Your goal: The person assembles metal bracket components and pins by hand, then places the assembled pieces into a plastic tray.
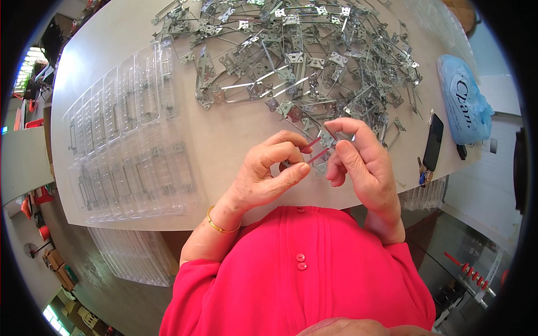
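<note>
Between my hands, just above the near side of the table, is a thin metal bracket [318, 156] with two long narrow strips that look reddish. My left hand [264, 169] pinches one end of it between thumb and fingers. At the other end, my right hand [365, 167] has its thumb and curled fingers closed on the bracket, and they partly cover its end plate. Right beyond my hands spreads a large heap of similar silvery metal brackets [294, 57], lying in a tangle.
To the left lies a clear plastic tray [147, 196] with brackets in its slots. A blue plastic bag [464, 103], a black phone [434, 143] and keys [424, 173] lie at the right edge of the table [218, 140]. More clear trays [131, 255] are stacked below the table's left edge.
</note>
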`<state>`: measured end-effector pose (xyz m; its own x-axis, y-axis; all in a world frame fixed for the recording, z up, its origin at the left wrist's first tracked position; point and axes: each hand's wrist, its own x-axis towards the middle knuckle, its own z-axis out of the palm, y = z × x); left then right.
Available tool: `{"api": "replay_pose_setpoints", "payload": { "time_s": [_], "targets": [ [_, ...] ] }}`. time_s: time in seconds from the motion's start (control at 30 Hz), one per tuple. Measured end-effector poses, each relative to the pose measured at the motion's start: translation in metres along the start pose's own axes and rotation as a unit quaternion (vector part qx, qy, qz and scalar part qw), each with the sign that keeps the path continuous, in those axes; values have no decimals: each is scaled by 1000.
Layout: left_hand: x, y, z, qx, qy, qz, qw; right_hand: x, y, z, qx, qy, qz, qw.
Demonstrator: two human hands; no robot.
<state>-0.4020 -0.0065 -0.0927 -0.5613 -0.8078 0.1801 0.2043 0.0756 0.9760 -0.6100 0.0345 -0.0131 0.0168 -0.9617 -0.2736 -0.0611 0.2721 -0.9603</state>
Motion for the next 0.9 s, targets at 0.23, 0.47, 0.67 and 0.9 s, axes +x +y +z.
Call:
{"api": "replay_pose_setpoints", "payload": {
  "time_s": [0.23,0.47,0.67,0.9],
  "targets": [
    [0,9,3,90,-20,-30,995,2,5,-2,-33,-3,-16,999],
    [2,5,7,157,-19,24,987,13,13,-12,-243,31,-212,946],
    [-1,-1,5,-23,-21,-39,999,11,6,-8,8,141,-205,968],
    [0,-1,0,-367,51,-170,913,5,13,-2,14,78,-71,994]
  ]
}}
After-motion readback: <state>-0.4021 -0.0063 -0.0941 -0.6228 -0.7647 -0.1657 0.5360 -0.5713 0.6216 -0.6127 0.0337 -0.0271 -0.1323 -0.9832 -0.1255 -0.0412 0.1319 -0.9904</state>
